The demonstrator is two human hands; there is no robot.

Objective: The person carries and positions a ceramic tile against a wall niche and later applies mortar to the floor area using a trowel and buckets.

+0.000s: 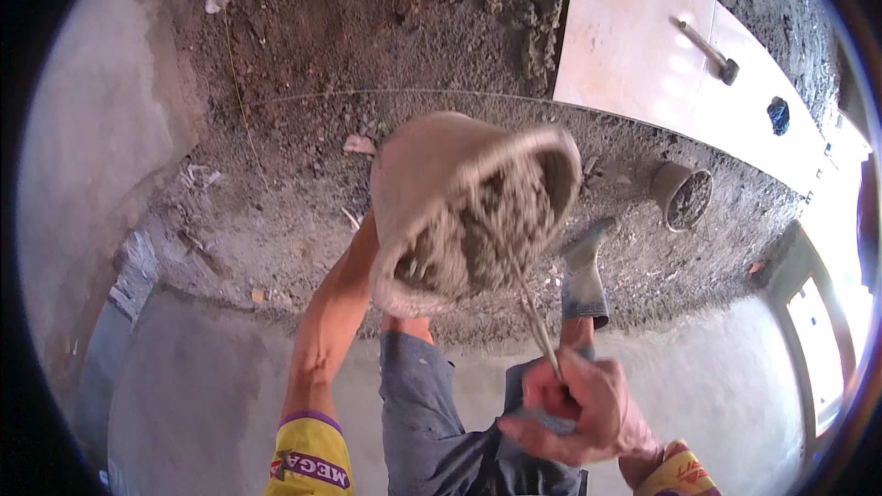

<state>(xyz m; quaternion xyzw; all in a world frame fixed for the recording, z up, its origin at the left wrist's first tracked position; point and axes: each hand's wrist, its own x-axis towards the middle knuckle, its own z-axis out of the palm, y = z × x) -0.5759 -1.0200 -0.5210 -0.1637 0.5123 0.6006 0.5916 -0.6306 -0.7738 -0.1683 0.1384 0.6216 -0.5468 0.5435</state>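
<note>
A mud-caked bucket (418,165) is tilted in front of me, its mouth turned toward my right side. Wet grey mortar (487,230) fills much of it, slightly blurred. My left forearm (333,321) runs up behind the bucket; the left hand itself is hidden there. A thin, cord-like bucket handle (535,321) stretches from the bucket's mouth down to my right hand (583,409). The right fingers are curled around its end, a little smeared by motion.
Large pale tiles (634,37) lie at the far right, with a mallet (709,50) and a dark crumpled item (778,116) on them. A smaller mortar bucket (684,195) leans on the rough ground. A taut string (367,91) crosses the ground. My boot (585,277) stands below.
</note>
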